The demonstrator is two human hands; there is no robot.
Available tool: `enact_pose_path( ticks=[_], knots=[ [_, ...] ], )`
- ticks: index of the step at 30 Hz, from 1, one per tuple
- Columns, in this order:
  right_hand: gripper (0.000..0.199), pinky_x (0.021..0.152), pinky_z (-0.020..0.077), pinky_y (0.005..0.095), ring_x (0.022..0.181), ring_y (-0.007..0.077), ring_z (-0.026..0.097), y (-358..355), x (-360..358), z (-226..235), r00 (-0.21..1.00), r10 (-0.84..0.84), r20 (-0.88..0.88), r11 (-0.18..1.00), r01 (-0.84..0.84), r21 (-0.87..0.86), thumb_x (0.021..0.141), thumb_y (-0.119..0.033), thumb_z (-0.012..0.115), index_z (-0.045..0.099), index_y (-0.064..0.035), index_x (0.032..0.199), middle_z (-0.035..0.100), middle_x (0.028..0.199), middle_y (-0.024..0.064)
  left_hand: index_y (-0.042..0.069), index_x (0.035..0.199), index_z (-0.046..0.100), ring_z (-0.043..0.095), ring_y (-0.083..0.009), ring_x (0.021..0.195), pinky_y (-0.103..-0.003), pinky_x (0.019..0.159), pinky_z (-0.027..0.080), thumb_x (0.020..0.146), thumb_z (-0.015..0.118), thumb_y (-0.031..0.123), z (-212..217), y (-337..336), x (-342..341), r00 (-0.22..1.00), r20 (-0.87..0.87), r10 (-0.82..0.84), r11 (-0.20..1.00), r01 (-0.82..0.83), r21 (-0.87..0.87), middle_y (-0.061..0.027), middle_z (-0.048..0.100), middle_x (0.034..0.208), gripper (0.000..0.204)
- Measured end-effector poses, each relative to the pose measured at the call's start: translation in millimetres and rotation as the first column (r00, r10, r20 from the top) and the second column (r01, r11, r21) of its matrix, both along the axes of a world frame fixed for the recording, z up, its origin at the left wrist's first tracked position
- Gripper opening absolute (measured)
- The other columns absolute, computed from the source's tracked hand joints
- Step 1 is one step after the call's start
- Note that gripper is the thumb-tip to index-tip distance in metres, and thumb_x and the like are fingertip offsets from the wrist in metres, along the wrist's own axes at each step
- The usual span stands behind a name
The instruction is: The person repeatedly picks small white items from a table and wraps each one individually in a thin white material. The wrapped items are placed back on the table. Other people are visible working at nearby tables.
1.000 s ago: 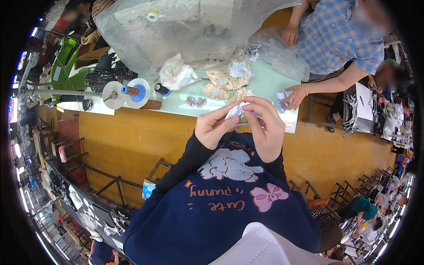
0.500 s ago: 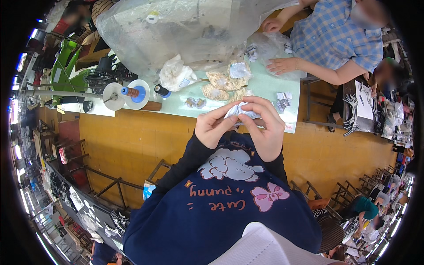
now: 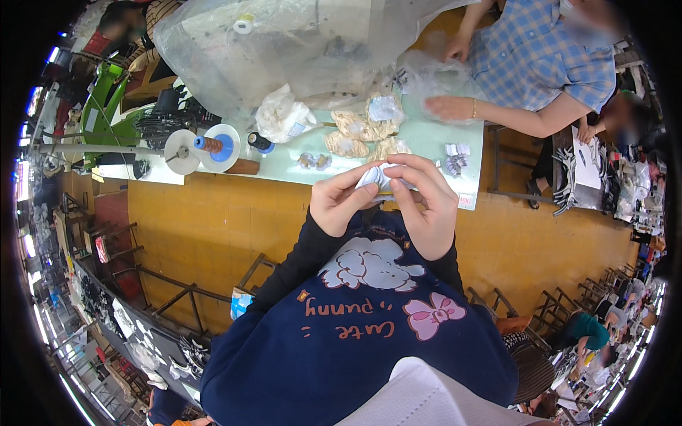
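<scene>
Just in front of the table edge, my left hand [image 3: 341, 202] and my right hand [image 3: 428, 213] are together on a small bundle of white slips [image 3: 369, 177]. Both hands pinch it between thumb and fingers. The slips look thin and layered; their exact kind is hard to make out, and my fingers cover part of them. Beyond my hands on the table lie cream-coloured bundles [image 3: 347, 145] and a small group of wrapped pieces [image 3: 314, 161]. A stack of similar small white slips [image 3: 456, 157] lies to the right of my right hand.
A pale green table [image 3: 280, 167] carries thread spools [image 3: 222, 150], a black thread cone [image 3: 260, 142], a white plastic bag [image 3: 283, 117] and a large clear plastic sheet [image 3: 284, 53]. Across it, a co-worker in a checked shirt [image 3: 529, 64] handles a clear bag [image 3: 437, 74].
The slips in my hands now show more of their faces, spread slightly at the left. My hands stay nearly in place. The co-worker's hands have shifted over the clear bag.
</scene>
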State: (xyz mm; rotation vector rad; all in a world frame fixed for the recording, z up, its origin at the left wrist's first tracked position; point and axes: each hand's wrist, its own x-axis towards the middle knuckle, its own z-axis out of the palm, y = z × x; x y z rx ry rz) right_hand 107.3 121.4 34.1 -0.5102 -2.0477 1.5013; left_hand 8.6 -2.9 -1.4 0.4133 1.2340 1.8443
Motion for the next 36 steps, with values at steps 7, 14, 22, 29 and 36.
enact_pose_path(
  ticks=[7,14,22,29,36],
  knots=[
    [0.015,0.062,0.0507,0.0242,0.084,0.0169,0.065,-2.2,-1.8,-7.4,0.999,-0.041,-0.02,0.99,0.043,0.131,0.08,-0.001,0.069,0.066,-0.0002,0.094,0.065,0.106,0.0102,-0.004,0.129,0.054,0.061,-0.0106,0.093,-0.024,0.081,0.053,0.093,0.057,0.003,0.9,-2.8,2.7,1.0,-0.008,-0.008,1.0,0.008,0.009,-0.0091,0.064,0.109,0.037],
    [0.011,0.071,0.0525,0.0292,0.089,0.0225,0.065,-7.1,-1.9,-4.2,0.997,-0.08,0.01,0.987,0.08,-0.139,0.081,-0.001,0.068,0.065,0.0005,0.092,0.063,0.107,0.0129,-0.003,0.128,0.056,0.058,-0.0078,0.088,-0.022,0.077,0.051,0.093,0.058,0.003,1.2,-1.5,5.9,0.998,-0.064,0.022,0.999,-0.025,-0.047,-0.0071,0.064,0.105,0.036],
    [0.017,0.073,0.053,0.0304,0.089,0.0259,0.066,-0.3,-1.7,-6.0,0.998,0.041,-0.045,0.981,-0.031,0.19,0.084,0.004,0.06,0.067,-0.0026,0.098,0.062,0.111,0.0142,-0.003,0.129,0.055,0.055,-0.0056,0.081,-0.021,0.073,0.049,0.093,0.058,0.004,0.5,-5.0,4.3,0.997,-0.078,0.006,0.999,-0.01,-0.042,-0.0039,0.063,0.098,0.037],
    [0.013,0.064,0.0563,0.0265,0.085,0.0206,0.067,-3.0,0.6,-6.4,0.999,0.026,-0.025,0.999,-0.025,0.026,0.086,0.004,0.058,0.066,0.0009,0.096,0.061,0.112,0.0135,-0.002,0.132,0.052,0.056,-0.0064,0.085,-0.021,0.075,0.048,0.094,0.057,0.004,4.9,-3.0,5.3,1.0,0.016,0.016,0.999,-0.015,-0.04,-0.0047,0.063,0.1,0.039],
    [0.01,0.059,0.0562,0.0248,0.083,0.0177,0.066,-1.3,-0.5,-8.8,0.997,0.008,-0.076,1.0,-0.008,0.003,0.084,0.0,0.064,0.065,0.0022,0.094,0.06,0.112,0.0133,-0.002,0.133,0.051,0.058,-0.008,0.09,-0.022,0.08,0.049,0.094,0.056,0.003,2.2,-3.3,0.4,0.994,-0.086,-0.068,0.998,0.068,-0.01,-0.0069,0.063,0.106,0.04]
  ],
)
